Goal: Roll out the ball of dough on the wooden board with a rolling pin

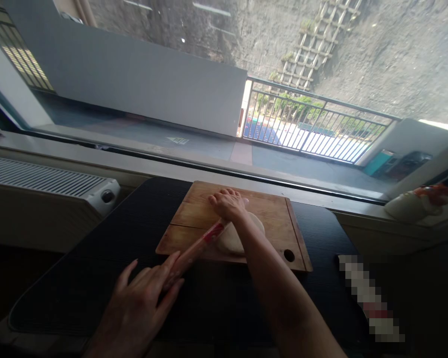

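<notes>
A wooden rolling pin (194,250) with a red label lies slantwise over a flat, pale round of dough (231,240). My left hand (144,293) holds the near end of the pin, its thumb and fingers along the sides and one finger sticking out. At the far end, my right hand (228,204) is closed over the pin, which my palm partly hides. My right forearm crosses above the dough and covers some of it. Beneath is a wooden cutting board (272,214) with a round hole near its right corner.
The board rests on a black table (108,253) against a window sill (164,161). A white radiator (59,181) stands to the left. On the right are a pale pot (406,206) on the sill and a blurred-out item (369,298) at the table's edge.
</notes>
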A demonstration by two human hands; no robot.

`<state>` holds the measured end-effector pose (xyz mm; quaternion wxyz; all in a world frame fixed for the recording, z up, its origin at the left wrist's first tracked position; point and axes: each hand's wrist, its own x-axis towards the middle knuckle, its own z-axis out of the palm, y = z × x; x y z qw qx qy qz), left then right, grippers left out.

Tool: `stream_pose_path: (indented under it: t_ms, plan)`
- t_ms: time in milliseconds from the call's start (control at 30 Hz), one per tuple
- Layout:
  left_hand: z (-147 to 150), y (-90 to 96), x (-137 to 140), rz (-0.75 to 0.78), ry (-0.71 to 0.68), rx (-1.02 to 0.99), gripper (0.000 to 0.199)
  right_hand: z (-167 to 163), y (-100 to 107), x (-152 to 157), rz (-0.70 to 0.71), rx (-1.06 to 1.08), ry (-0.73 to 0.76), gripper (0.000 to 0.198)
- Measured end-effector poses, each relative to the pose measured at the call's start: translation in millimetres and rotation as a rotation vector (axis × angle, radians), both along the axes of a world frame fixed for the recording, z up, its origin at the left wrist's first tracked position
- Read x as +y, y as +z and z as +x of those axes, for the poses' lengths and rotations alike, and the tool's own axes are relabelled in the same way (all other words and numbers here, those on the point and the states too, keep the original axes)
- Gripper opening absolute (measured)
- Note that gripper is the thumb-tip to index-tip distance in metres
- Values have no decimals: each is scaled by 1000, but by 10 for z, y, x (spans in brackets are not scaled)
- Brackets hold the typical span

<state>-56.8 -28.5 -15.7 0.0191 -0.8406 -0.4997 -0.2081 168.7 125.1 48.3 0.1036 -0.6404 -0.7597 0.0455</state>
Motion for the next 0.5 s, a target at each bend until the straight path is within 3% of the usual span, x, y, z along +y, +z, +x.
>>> stream_pose_path:
  t_ms: [133, 233, 367, 500]
  plan:
    - [4, 1, -86, -35, 4, -8, 52, 9, -80, -150, 92, 29, -58, 50]
    - [126, 49, -168, -64, -67, -44, 55, 347, -219, -596, 136, 35, -53, 49]
    - [311, 135, -191, -86, -191, -91, 57, 800, -342, -1081, 82, 24, -77, 51]
    - [365, 142, -119, -91, -195, -120, 53, 761, -295, -929, 55, 17, -98, 51]
